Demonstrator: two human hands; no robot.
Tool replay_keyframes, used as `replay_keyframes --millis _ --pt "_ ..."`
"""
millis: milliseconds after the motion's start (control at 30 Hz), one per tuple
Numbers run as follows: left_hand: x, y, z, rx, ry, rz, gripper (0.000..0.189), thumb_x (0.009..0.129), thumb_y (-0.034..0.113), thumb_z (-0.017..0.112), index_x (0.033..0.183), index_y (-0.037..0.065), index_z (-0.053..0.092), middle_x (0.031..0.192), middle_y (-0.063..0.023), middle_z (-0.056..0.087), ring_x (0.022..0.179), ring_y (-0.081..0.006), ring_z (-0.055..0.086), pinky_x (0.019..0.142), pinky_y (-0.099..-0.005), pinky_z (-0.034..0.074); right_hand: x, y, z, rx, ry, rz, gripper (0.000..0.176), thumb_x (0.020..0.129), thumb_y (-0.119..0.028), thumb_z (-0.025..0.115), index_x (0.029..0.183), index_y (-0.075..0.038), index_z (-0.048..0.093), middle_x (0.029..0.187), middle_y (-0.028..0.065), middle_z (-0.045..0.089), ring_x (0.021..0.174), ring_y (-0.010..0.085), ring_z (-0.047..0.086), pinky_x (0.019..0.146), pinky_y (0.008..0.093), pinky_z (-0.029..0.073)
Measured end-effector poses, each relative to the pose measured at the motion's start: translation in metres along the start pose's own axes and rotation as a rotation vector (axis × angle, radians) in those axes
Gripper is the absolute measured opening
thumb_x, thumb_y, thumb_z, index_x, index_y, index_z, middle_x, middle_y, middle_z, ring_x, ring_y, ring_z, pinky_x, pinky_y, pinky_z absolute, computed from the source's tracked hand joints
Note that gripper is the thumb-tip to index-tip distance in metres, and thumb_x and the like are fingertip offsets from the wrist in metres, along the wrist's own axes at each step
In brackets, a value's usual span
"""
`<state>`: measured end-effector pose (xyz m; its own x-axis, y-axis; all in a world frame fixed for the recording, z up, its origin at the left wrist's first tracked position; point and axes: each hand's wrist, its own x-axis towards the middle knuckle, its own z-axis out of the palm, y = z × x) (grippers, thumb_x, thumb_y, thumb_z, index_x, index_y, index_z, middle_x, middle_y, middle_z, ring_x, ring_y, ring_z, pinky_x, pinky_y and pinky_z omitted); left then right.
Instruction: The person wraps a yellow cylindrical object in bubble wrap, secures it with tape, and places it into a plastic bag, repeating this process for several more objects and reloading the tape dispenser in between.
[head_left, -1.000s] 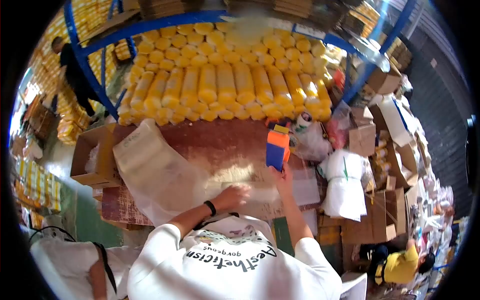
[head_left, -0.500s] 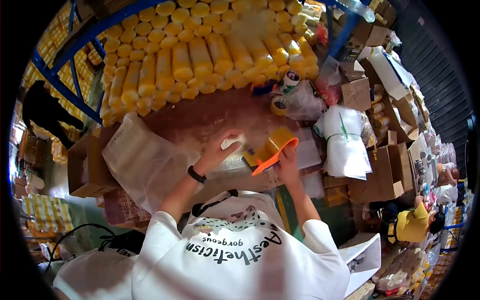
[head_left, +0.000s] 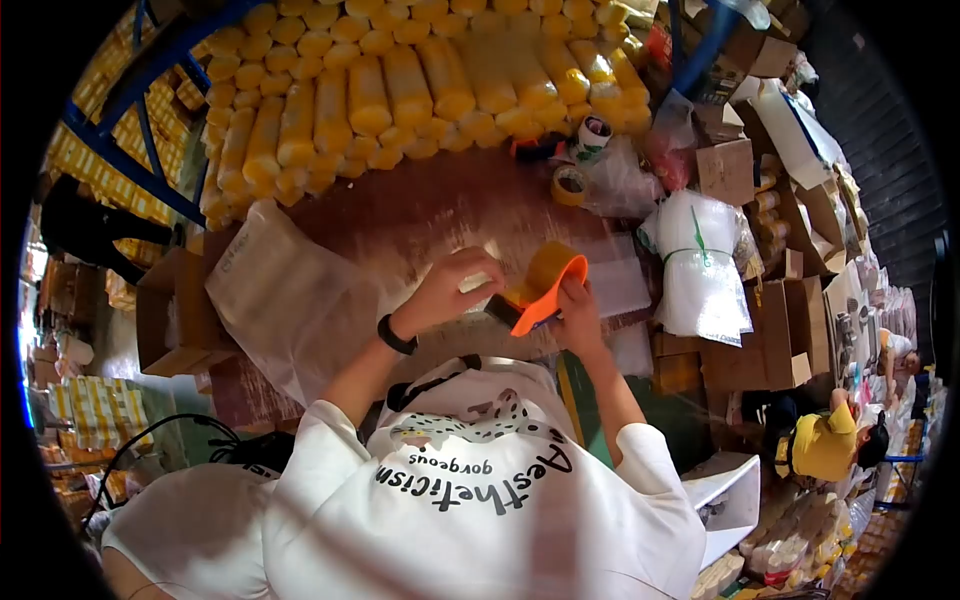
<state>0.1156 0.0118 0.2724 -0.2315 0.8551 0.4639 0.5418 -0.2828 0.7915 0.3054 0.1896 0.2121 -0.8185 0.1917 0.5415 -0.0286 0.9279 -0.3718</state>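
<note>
Tape dispenser of orange plastic (head_left: 550, 298) juts leftward from the right hand (head_left: 577, 318) clamped on it; the left hand (head_left: 450, 288) curls nearby, fingertip contact unclear.

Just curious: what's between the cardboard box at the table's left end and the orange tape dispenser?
In the head view, clear plastic sheeting, then the left hand.

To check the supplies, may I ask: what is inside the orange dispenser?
A tape roll sits inside the dispenser, partly showing. The dispenser's orange side covers the rest.
</note>
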Motion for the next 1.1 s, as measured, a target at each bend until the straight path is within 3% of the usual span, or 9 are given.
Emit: replay_keyframes --millis 200,400,467,667,733,833,933,1033,1100 --pt "0.013 -0.023 0.011 -0.426 0.046 -0.313 0.012 0.091 0.004 0.059 0.103 0.005 0.056 0.101 -0.0028 0.061 0.099 -0.0127 0.060 0.086 -0.0254 0.047 -0.007 -0.009 -0.030 0.130 -0.019 0.181 0.051 0.059 -0.007 0.072 0.109 -0.003 0.062 0.103 0.0135 0.063 0.097 0.0322 0.059 0.084 0.0405 0.043" --pt "-0.004 -0.090 0.041 0.196 -0.134 -0.380 0.023 0.089 0.013 0.062 0.111 0.007 0.055 0.117 -0.0083 0.058 0.110 -0.0206 0.056 0.090 -0.0331 0.048 -0.043 0.015 -0.030 0.673 0.205 0.811 0.028 0.075 -0.008 0.076 0.100 -0.002 0.065 0.089 0.0028 0.067 0.081 0.0154 0.062 0.073 0.0278 0.047" --pt "-0.023 -0.104 0.065 0.366 -0.216 -0.241 0.047 0.084 0.021 0.067 0.126 0.008 0.048 0.133 -0.0115 0.047 0.122 -0.0283 0.046 0.099 -0.0411 0.041 -0.058 0.023 -0.027 0.889 0.271 0.991 0.025 0.077 -0.009 0.075 0.100 -0.001 0.066 0.090 -0.0021 0.065 0.081 0.0090 0.060 0.075 0.0268 0.047" --pt "-0.050 -0.125 0.112 0.768 -0.403 -0.073 0.076 0.078 0.022 0.069 0.143 0.010 0.033 0.142 -0.0142 0.036 0.131 -0.0320 0.035 0.108 -0.0489 0.031 -0.079 0.018 -0.020 0.947 0.300 1.378 0.019 0.079 -0.013 0.071 0.096 -0.009 0.065 0.090 0.0012 0.065 0.084 0.0128 0.063 0.067 0.0271 0.050" --pt "-0.051 -0.117 0.111 0.797 -0.474 -0.098 0.073 0.079 0.018 0.063 0.143 0.008 0.032 0.144 -0.0144 0.035 0.134 -0.0302 0.033 0.113 -0.0504 0.023 -0.083 0.014 -0.019 0.989 0.301 1.425 0.021 0.080 -0.014 0.071 0.099 -0.010 0.064 0.092 0.0014 0.065 0.086 0.0138 0.063 0.067 0.0285 0.051" --pt "-0.065 -0.124 0.114 1.002 -0.324 0.159 0.068 0.082 0.018 0.057 0.144 0.006 0.031 0.145 -0.0139 0.035 0.135 -0.0289 0.032 0.114 -0.0494 0.021 -0.090 0.014 -0.014 0.984 0.286 1.460 0.024 0.082 -0.021 0.070 0.103 -0.011 0.063 0.095 0.0014 0.064 0.086 0.0143 0.063 0.066 0.0291 0.053" --pt "-0.076 -0.122 0.114 1.038 -0.383 0.201 0.065 0.082 0.020 0.053 0.142 0.004 0.035 0.145 -0.0131 0.036 0.135 -0.0272 0.034 0.114 -0.0494 0.022 -0.083 0.007 -0.013 0.996 0.288 1.482 0.025 0.085 -0.025 0.068 0.106 -0.011 0.062 0.093 0.0012 0.064 0.086 0.0142 0.063 0.066 0.0291 0.053" --pt "-0.077 -0.129 0.110 0.801 -0.369 0.095 0.053 0.089 0.021 0.053 0.138 0.006 0.041 0.142 -0.0134 0.039 0.131 -0.0278 0.038 0.113 -0.0462 0.025 -0.082 0.007 -0.003 1.152 0.289 1.204 0.031 0.083 -0.024 0.071 0.105 -0.003 0.064 0.091 0.0038 0.067 0.078 0.0100 0.061 0.070 0.0243 0.048" --pt "-0.067 -0.141 0.108 0.430 -0.337 -0.143 0.045 0.093 0.022 0.051 0.135 0.007 0.044 0.140 -0.0140 0.042 0.129 -0.0275 0.041 0.112 -0.0418 0.029 -0.076 0.004 -0.003 0.821 0.141 0.856 0.032 0.081 -0.019 0.074 0.105 -0.001 0.064 0.093 0.0052 0.067 0.080 0.0124 0.061 0.073 0.0268 0.049"
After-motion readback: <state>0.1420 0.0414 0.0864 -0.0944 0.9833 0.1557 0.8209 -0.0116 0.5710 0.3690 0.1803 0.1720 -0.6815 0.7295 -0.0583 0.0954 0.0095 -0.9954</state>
